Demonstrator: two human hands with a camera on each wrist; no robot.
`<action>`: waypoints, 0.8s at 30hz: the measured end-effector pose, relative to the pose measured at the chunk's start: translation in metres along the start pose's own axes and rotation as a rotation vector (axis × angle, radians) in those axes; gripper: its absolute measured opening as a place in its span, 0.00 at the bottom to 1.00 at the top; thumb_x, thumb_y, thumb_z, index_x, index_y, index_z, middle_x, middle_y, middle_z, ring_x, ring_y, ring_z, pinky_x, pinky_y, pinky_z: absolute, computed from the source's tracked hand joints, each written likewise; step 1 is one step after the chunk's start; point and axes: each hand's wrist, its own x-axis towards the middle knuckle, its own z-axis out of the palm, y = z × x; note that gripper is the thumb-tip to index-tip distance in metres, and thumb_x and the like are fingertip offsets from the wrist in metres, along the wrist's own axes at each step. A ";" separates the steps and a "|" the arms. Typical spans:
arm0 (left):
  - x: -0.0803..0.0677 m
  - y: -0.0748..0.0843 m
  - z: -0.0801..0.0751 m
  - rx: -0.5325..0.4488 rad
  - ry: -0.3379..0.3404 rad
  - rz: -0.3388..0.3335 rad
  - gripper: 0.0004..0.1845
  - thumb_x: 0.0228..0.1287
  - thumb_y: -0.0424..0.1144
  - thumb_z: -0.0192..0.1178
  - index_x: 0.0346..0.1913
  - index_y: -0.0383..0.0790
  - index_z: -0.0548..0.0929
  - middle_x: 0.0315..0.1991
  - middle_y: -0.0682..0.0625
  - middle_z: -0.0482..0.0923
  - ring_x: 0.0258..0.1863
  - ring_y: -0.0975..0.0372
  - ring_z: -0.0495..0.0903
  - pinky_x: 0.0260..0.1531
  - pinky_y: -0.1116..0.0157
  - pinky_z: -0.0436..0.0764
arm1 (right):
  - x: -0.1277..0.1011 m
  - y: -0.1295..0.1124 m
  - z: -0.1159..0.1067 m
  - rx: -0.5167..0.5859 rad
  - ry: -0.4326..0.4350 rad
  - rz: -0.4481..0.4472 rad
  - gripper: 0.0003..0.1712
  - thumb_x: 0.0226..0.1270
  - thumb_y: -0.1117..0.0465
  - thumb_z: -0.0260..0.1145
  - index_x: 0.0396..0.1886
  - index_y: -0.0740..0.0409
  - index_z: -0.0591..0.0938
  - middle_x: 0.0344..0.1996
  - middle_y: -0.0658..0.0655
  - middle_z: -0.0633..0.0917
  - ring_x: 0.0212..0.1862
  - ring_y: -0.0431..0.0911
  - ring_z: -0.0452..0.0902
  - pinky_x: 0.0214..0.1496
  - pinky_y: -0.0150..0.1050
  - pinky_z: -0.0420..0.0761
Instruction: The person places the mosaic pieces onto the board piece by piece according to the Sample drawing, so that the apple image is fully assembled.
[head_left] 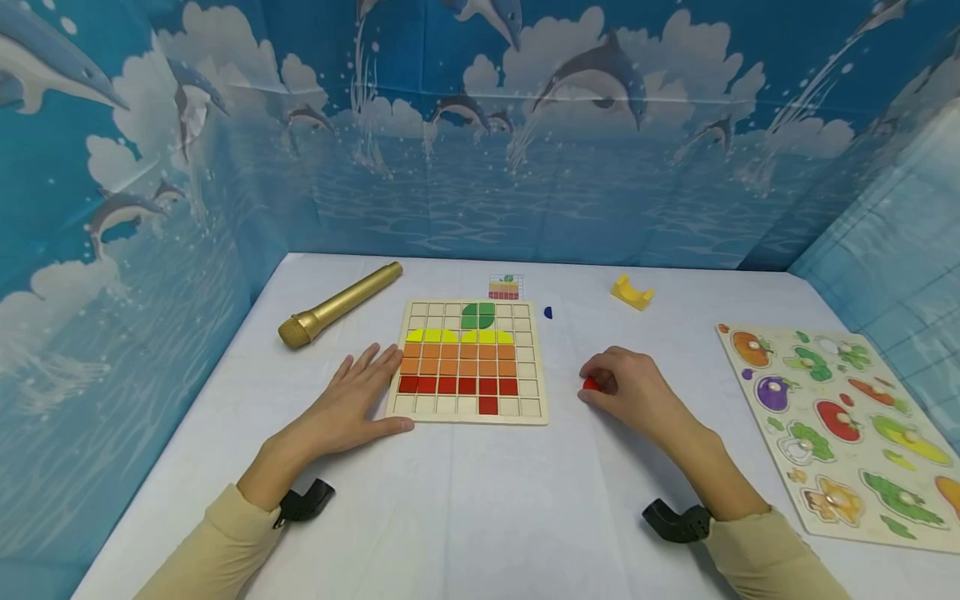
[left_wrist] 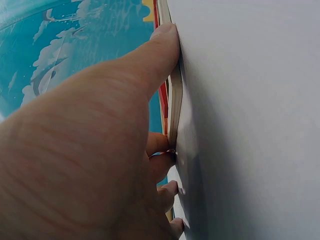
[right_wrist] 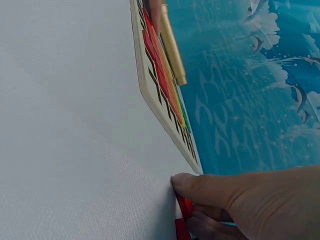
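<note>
My left hand (head_left: 352,404) lies with fingers spread at the left edge of a wooden grid board (head_left: 531,408), its thumb at the front left corner. Colored tiles form bands on the board: dark red, orange and yellow, with a green leaf shape (head_left: 478,316) above. One dark red tile (head_left: 488,406) sits alone in the lowest row. Right of the board, my right hand (head_left: 630,392) pinches a red tile (head_left: 591,384) between thumb and fingers, low over the table. In the right wrist view a second red piece (right_wrist: 182,229) shows just below the pinched one, partly cut off.
A small picture card (head_left: 506,287) lies behind the board, with a dark blue piece (head_left: 548,313) to its right. Farther right sits a yellow curved block (head_left: 632,293). A gold microphone (head_left: 341,305) lies back left. A vegetable puzzle board (head_left: 817,379) covers the right side.
</note>
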 end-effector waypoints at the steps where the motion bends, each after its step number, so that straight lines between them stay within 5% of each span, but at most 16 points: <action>1: 0.000 0.000 0.000 -0.002 0.002 -0.002 0.57 0.65 0.65 0.68 0.85 0.39 0.54 0.86 0.43 0.50 0.86 0.44 0.43 0.83 0.38 0.40 | 0.000 -0.001 0.000 0.007 -0.002 -0.006 0.15 0.58 0.64 0.83 0.44 0.61 0.90 0.35 0.53 0.87 0.35 0.43 0.82 0.40 0.41 0.85; 15: 0.002 -0.001 0.000 0.006 0.001 0.001 0.57 0.65 0.67 0.67 0.85 0.40 0.53 0.87 0.45 0.49 0.86 0.45 0.42 0.83 0.38 0.40 | -0.001 -0.003 0.006 0.095 0.028 0.006 0.15 0.57 0.68 0.79 0.45 0.57 0.90 0.37 0.52 0.88 0.38 0.44 0.81 0.42 0.39 0.86; 24: 0.000 -0.001 0.001 -0.004 0.000 0.002 0.57 0.65 0.66 0.68 0.85 0.39 0.54 0.86 0.44 0.50 0.86 0.44 0.43 0.83 0.38 0.40 | 0.016 -0.042 0.018 0.142 -0.001 -0.066 0.18 0.55 0.66 0.81 0.47 0.58 0.91 0.39 0.51 0.88 0.40 0.44 0.81 0.43 0.39 0.88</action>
